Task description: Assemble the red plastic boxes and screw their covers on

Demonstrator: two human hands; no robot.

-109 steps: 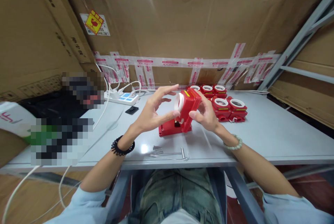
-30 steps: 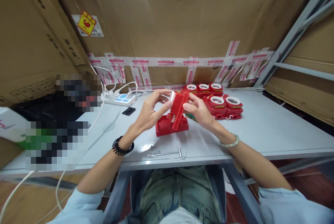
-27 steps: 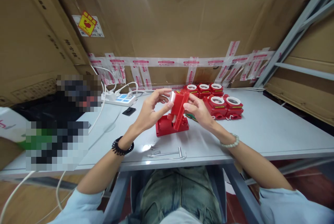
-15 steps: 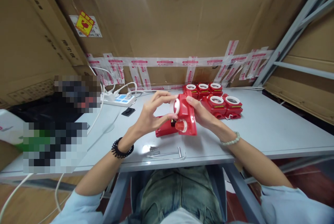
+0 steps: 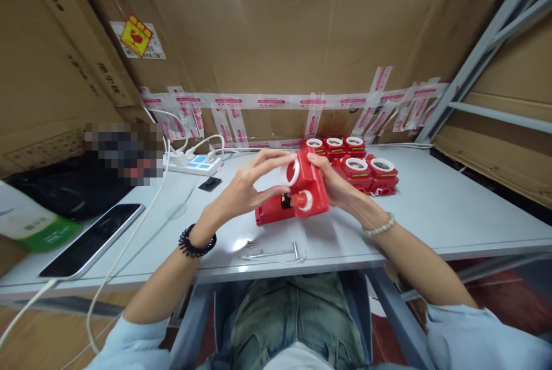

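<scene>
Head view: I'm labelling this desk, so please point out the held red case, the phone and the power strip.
Red case (image 5: 309, 175): head view, its bare red body.
Phone (image 5: 92, 241): head view, its black screen.
Power strip (image 5: 196, 165): head view, its upper face.

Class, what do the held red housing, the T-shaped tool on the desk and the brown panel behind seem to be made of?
Red housing: probably glossy moulded plastic, from its even colour and soft highlights, though painted metal is possible.
T-shaped tool: likely bare polished metal, given its silvery shine.
Brown panel: seemingly cardboard; matt, with a ragged top edge.
</scene>
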